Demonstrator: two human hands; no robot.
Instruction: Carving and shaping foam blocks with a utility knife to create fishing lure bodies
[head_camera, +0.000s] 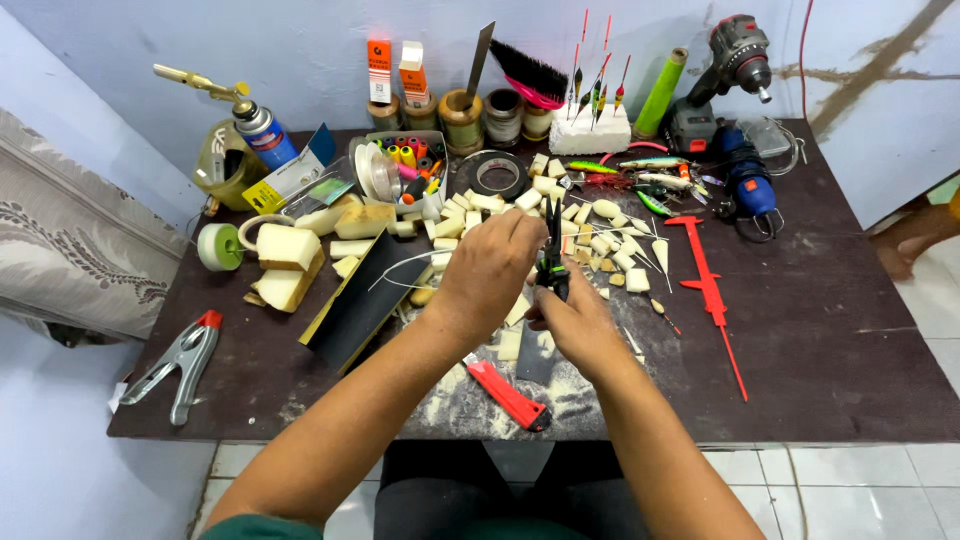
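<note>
My right hand (575, 318) grips a pair of black pliers (553, 255) with green on the handles, jaws pointing away from me. My left hand (487, 270) sits just left of the pliers, fingers pinched together near the jaws; what they pinch is too small to tell. A thin wire (405, 264) curves off to the left below that hand. Both hands hover over a pile of small cream foam blocks (590, 235) on the dark brown table (830, 330). A red utility knife (508, 393) lies under my forearms in white dust.
Large foam chunks (288, 262) and a black sanding board (362, 298) lie left. A metal spring clamp (175, 365) sits near the front left edge. A red caliper (712, 292), fishing lures (650, 180), a drill (730, 70), tape rolls (498, 175) and a gas torch (255, 120) fill the back.
</note>
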